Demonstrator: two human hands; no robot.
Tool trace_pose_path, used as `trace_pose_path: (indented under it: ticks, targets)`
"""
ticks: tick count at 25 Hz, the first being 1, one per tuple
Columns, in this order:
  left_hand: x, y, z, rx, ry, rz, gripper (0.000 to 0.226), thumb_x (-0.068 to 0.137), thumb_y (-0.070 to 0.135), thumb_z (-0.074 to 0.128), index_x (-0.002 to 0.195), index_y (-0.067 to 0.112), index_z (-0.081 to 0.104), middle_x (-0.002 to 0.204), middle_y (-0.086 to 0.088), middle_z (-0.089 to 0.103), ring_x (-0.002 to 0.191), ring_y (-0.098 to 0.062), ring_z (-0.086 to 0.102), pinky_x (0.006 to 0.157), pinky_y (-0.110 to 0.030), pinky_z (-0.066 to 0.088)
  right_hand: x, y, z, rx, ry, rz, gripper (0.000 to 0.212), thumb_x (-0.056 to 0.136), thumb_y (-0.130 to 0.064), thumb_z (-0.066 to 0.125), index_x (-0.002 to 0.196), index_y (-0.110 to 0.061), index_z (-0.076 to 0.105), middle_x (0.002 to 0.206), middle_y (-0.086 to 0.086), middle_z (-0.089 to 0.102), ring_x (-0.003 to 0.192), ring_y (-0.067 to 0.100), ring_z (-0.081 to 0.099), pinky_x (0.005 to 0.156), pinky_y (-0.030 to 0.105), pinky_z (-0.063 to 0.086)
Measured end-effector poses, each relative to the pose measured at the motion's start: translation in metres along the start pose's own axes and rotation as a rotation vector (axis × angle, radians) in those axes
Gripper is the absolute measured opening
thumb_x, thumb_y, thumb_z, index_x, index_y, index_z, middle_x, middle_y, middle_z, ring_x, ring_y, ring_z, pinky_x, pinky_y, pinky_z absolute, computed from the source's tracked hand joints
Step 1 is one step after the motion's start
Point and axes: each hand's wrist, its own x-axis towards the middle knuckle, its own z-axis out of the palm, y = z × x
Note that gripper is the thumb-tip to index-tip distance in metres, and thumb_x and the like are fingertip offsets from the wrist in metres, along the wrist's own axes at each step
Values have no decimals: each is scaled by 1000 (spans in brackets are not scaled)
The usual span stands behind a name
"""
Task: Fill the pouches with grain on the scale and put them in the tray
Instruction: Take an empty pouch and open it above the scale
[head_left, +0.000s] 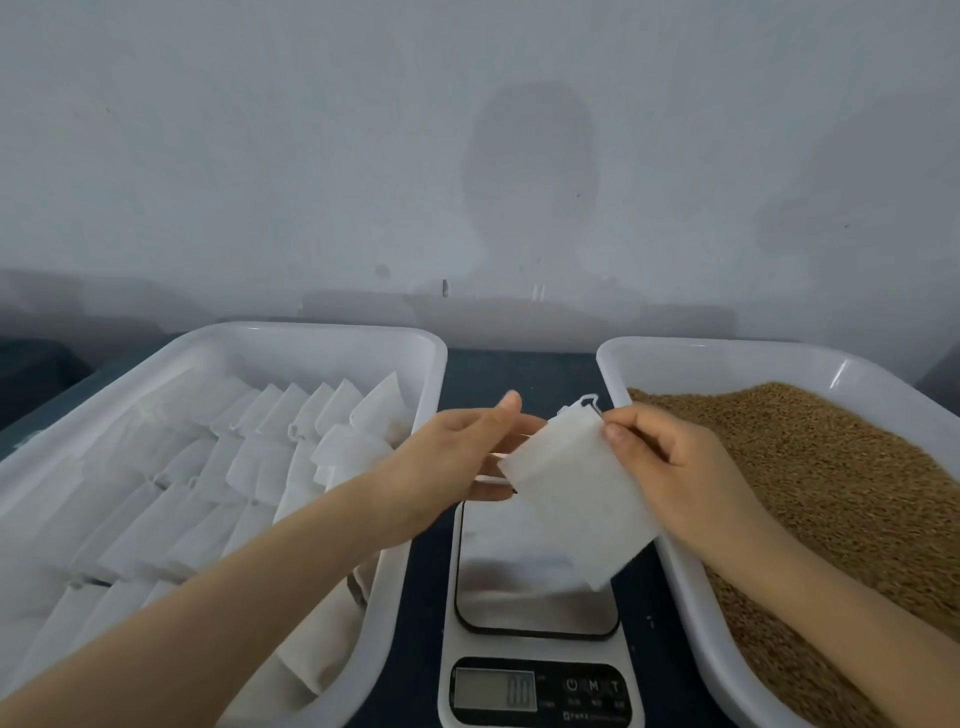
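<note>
Empty white pouch (576, 488) grasped by fingers of left hand (457, 457) and right hand (670, 467), held above scale (537, 597), flanked by pouch tray (332, 338) and grain tray (675, 348)

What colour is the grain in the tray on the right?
Golden brown grain, seen clearly in the head view, in a white tray.

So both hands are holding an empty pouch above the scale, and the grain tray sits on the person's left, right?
Not quite. The head view shows the grain tray on the person's right; the tray on the left holds white pouches. The rest stands: both hands, left and right, hold an empty pouch above the scale.
</note>
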Motion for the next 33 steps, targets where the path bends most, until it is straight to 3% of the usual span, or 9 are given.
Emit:
trace_pose_path:
  ticks: [4, 10, 13, 17, 19, 22, 25, 28, 33]
  targets:
    - [1, -2, -1, 58, 43, -14, 18, 92, 29, 59, 95, 22, 76, 89, 5, 74, 78, -8, 67, 70, -17, 53, -1, -1, 1, -102, -47, -10, 18, 97, -23, 48, 89, -21, 64, 77, -4, 62, 74, 5, 53, 61, 14, 39]
    - [-2, 0, 1, 103, -32, -23, 19, 88, 33, 64, 92, 19, 77, 85, 4, 74, 74, -6, 66, 68, -19, 52, -4, -7, -1, -113, -58, -14, 19, 97, -23, 48, 87, -19, 64, 75, 2, 63, 70, 12, 54, 59, 21, 40]
    - [-2, 0, 1, 129, -26, -23, 15, 89, 26, 65, 92, 17, 77, 85, 2, 74, 72, -6, 66, 67, -18, 52, -3, -5, -1, -107, -40, 0, 19, 95, -20, 50, 81, -19, 64, 72, 2, 62, 68, 14, 53, 57, 17, 38]
    - [-2, 1, 1, 64, 6, -50, 11, 87, 20, 68, 80, 17, 77, 72, 4, 72, 62, -4, 63, 61, -17, 52, -3, -7, -1, -223, 185, -133, 6, 87, -16, 63, 88, -21, 61, 81, -14, 51, 80, 7, 51, 79, 21, 39]
    - [-2, 2, 0, 20, 15, -57, 19, 84, 18, 71, 66, 21, 74, 60, 8, 65, 54, -3, 59, 59, -17, 51, -5, -9, -3, -213, 245, -212, 9, 85, -16, 65, 89, -22, 60, 82, -15, 50, 82, 7, 52, 81, 25, 40]
    - [-2, 2, -2, -39, 15, -44, 24, 81, 20, 74, 58, 24, 66, 58, 8, 63, 54, -4, 59, 59, -19, 52, -9, -14, -2, -154, 48, -240, 5, 88, -21, 61, 89, -25, 64, 76, -14, 61, 76, 4, 58, 67, 13, 45]
    - [-2, 1, -2, -25, -7, 10, 18, 72, 32, 76, 57, 29, 66, 64, 8, 66, 60, -4, 59, 64, -20, 49, -12, -15, 4, 7, -168, -164, 20, 90, -30, 55, 103, -22, 67, 83, -17, 68, 77, -3, 64, 65, 6, 46]
    - [-4, -2, 4, 64, -61, 86, 15, 72, 31, 77, 60, 32, 68, 67, 9, 67, 62, -3, 59, 64, -17, 48, -12, -14, 5, 38, -248, -173, 29, 88, -39, 48, 97, -21, 69, 74, -22, 68, 65, -6, 63, 57, 6, 42]
    - [-1, -8, 13, 199, -33, 110, 22, 78, 21, 77, 61, 32, 68, 69, 9, 70, 65, -5, 66, 59, -12, 46, -11, -11, 5, 0, -268, -177, 39, 86, -47, 47, 84, -18, 73, 65, -9, 67, 50, -2, 55, 49, 8, 37]
